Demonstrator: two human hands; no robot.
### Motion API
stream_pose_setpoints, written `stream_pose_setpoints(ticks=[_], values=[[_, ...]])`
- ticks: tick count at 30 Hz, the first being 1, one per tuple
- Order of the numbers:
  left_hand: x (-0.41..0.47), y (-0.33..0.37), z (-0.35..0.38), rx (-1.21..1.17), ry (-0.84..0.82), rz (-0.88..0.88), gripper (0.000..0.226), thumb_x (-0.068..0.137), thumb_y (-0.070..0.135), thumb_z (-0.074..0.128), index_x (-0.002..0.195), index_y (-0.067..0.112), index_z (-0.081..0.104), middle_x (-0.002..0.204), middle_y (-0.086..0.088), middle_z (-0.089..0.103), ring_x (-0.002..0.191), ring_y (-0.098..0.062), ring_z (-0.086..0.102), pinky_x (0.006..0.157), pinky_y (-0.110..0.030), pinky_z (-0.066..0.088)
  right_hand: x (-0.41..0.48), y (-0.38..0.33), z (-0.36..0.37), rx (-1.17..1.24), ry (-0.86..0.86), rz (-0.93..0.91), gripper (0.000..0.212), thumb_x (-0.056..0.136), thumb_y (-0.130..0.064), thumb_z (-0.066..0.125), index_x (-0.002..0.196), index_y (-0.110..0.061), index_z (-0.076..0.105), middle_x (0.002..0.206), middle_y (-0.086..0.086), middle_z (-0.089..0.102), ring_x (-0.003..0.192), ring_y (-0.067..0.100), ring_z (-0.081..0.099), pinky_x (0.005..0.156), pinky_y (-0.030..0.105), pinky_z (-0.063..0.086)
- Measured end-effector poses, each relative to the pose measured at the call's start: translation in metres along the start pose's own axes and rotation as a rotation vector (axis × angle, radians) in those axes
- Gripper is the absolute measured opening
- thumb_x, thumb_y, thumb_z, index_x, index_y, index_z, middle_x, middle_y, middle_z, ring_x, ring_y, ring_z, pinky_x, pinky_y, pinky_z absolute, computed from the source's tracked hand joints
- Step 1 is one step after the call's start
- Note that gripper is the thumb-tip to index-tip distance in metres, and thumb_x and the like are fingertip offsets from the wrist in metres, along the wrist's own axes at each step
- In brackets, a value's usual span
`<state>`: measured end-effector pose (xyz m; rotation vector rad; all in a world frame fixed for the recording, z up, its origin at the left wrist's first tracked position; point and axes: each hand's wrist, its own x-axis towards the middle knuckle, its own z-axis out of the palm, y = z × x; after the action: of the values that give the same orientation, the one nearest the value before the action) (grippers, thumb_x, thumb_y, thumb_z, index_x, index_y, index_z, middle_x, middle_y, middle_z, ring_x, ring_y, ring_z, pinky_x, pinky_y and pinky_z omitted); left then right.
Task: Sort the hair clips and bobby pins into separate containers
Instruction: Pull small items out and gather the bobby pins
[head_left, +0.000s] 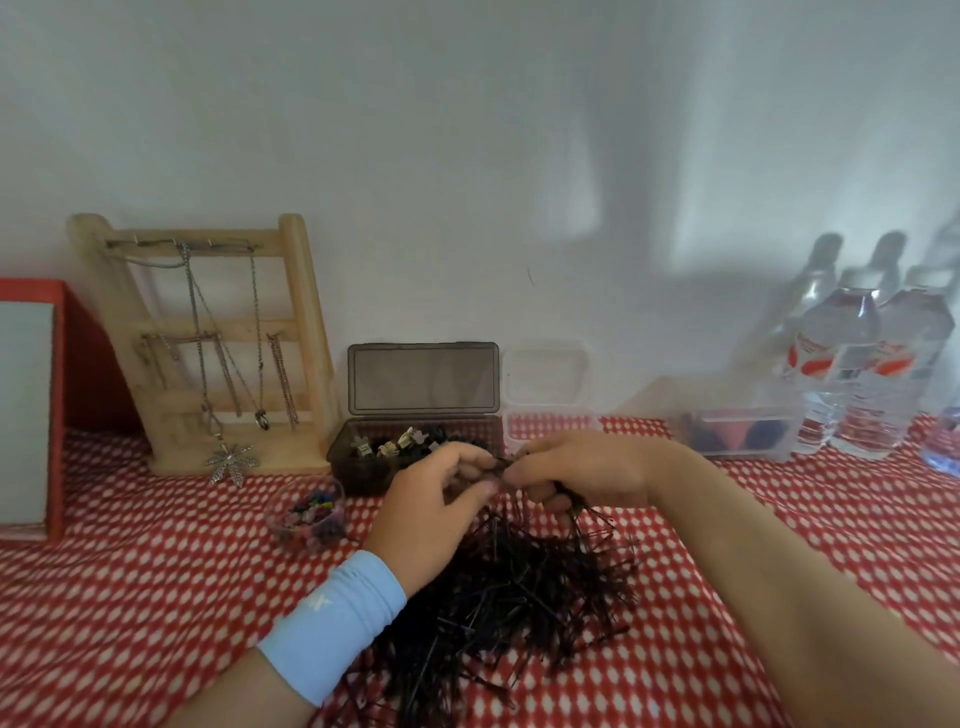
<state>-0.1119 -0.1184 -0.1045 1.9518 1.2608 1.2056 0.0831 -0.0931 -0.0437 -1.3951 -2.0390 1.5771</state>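
Observation:
A big heap of black bobby pins (519, 597) lies on the red-and-white cloth in front of me. My left hand (431, 514), with a light blue wristband, and my right hand (576, 473) meet above the heap's far edge. Their fingertips pinch one bobby pin between them, and my right hand also grips a bunch of pins hanging from its palm. Behind my hands stands a dark smoky box (374, 462) with its lid up, holding small claw hair clips (395, 444). A clear lidded container (545, 421) sits open to the right of it.
A small clear cup of colourful tiny clips (311, 514) stands left of the heap. A wooden jewellery rack (218, 343) with necklaces leans on the wall, a red box (78, 358) at far left. A clear bin (737, 431) and water bottles (857, 374) stand at right.

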Motion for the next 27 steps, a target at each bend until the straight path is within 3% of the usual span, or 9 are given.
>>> stream_pose_setpoints(ticks=[2, 4, 8, 12, 16, 20, 23, 27], values=[[0.000, 0.004, -0.002, -0.027, 0.013, -0.005, 0.021, 0.087, 0.013, 0.071, 0.095, 0.032, 0.066, 0.089, 0.012, 0.068, 0.088, 0.004, 0.063, 0.081, -0.012, 0.049, -0.005, -0.001, 0.001, -0.101, 0.025, -0.056, 0.017, 0.103, -0.022, 0.057, 0.088, -0.016, 0.063, 0.065, -0.016, 0.061, 0.062, 0.000, 0.057, 0.066, 0.020, 0.050], [0.000, 0.006, -0.006, -0.036, -0.031, -0.025, 0.021, 0.088, 0.014, 0.070, 0.099, 0.031, 0.065, 0.087, 0.009, 0.070, 0.088, 0.000, 0.065, 0.086, -0.017, 0.050, -0.006, -0.002, 0.002, -0.116, 0.047, -0.089, 0.024, 0.104, -0.020, 0.054, 0.081, -0.015, 0.060, 0.061, -0.014, 0.057, 0.058, 0.001, 0.054, 0.065, 0.021, 0.048], [0.005, 0.014, -0.021, -0.077, -0.124, -0.054, 0.026, 0.093, 0.017, 0.063, 0.112, 0.033, 0.056, 0.095, 0.009, 0.071, 0.089, -0.015, 0.068, 0.089, -0.036, 0.054, -0.002, 0.001, -0.001, 0.113, 0.054, -0.104, 0.021, 0.103, -0.014, 0.048, 0.085, -0.007, 0.055, 0.067, 0.005, 0.052, 0.059, 0.015, 0.046, 0.059, 0.029, 0.040], [0.027, 0.026, -0.034, -0.009, -0.110, -0.014, 0.026, 0.098, 0.026, 0.054, 0.118, 0.042, 0.054, 0.112, 0.017, 0.065, 0.103, -0.007, 0.064, 0.090, -0.038, 0.055, 0.003, 0.005, -0.004, 0.200, 0.012, -0.194, 0.017, 0.106, -0.017, 0.045, 0.101, -0.004, 0.056, 0.082, 0.012, 0.061, 0.064, 0.015, 0.051, 0.060, 0.029, 0.043], [0.055, 0.047, -0.040, 0.133, -0.293, 0.034, 0.030, 0.101, 0.022, 0.049, 0.126, 0.035, 0.062, 0.122, 0.019, 0.064, 0.111, 0.004, 0.059, 0.100, -0.031, 0.050, 0.006, 0.007, -0.003, 0.324, -0.036, -0.269, 0.021, 0.107, -0.011, 0.040, 0.094, -0.010, 0.057, 0.075, 0.003, 0.051, 0.067, 0.015, 0.048, 0.064, 0.029, 0.038], [0.078, 0.057, -0.043, 0.128, -0.456, -0.075, 0.024, 0.097, 0.022, 0.059, 0.119, 0.024, 0.067, 0.100, 0.004, 0.075, 0.094, -0.014, 0.072, 0.086, -0.041, 0.059, 0.005, 0.011, -0.010, 0.534, -0.029, -0.226, 0.024, 0.105, -0.013, 0.037, 0.091, -0.012, 0.056, 0.072, 0.000, 0.036, 0.061, 0.014, 0.035, 0.059, 0.027, 0.031], [0.086, 0.055, -0.040, 0.130, -0.461, -0.093, 0.015, 0.093, 0.021, 0.064, 0.105, 0.021, 0.073, 0.087, -0.004, 0.076, 0.082, -0.020, 0.073, 0.077, -0.036, 0.061, 0.003, 0.011, -0.013, 0.492, 0.009, -0.183, 0.024, 0.107, -0.011, 0.034, 0.091, -0.011, 0.052, 0.070, 0.000, 0.034, 0.059, 0.013, 0.033, 0.056, 0.026, 0.030], [0.090, 0.047, -0.043, 0.229, -0.446, -0.039, 0.012, 0.087, 0.022, 0.072, 0.087, 0.034, 0.074, 0.079, 0.001, 0.075, 0.072, -0.018, 0.071, 0.069, -0.034, 0.061, 0.003, 0.014, -0.016, 0.377, 0.003, -0.093, 0.027, 0.107, -0.009, 0.037, 0.089, -0.011, 0.057, 0.068, -0.001, 0.039, 0.058, 0.012, 0.037, 0.055, 0.024, 0.031]])
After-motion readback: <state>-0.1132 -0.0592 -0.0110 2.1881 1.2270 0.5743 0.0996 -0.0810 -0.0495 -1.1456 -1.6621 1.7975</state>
